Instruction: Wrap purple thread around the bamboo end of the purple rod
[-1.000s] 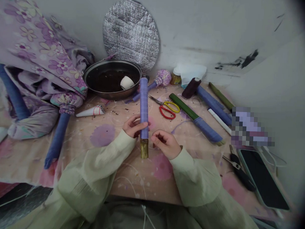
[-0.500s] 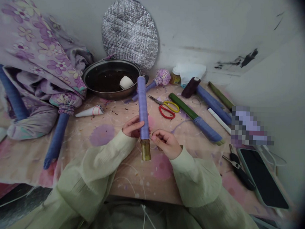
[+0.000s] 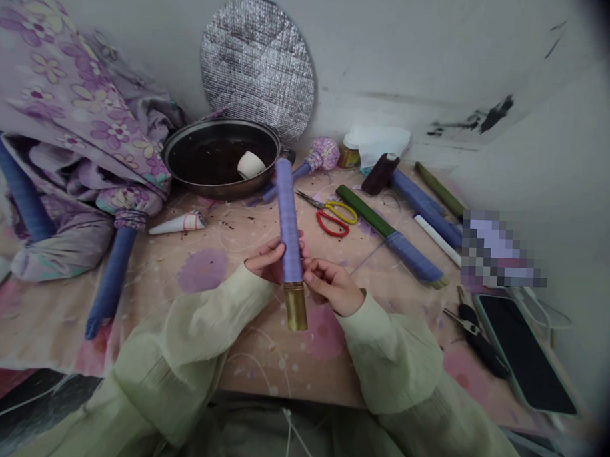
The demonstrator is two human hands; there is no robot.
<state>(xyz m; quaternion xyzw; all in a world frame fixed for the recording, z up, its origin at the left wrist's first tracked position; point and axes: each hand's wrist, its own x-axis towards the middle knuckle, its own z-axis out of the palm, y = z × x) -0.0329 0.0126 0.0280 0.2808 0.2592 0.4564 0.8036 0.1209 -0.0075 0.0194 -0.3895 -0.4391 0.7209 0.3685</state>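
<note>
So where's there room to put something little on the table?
There's a bare patch between the white cone, blue handle and left sleeve. A smaller one is right of the right hand, below the half-wrapped stick and left of the black tool. It's crowded at the back, with pan, scissors and spool, and at the right edge by the phone.

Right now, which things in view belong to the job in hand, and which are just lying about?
Job, it seems:
- tube, in the left hand
- right hand, curled close beside it; grip on anything unclear

Apparently lying about, untouched:
- scissors
- spool
- pan, cup inside
- foil disc
- phone
</note>
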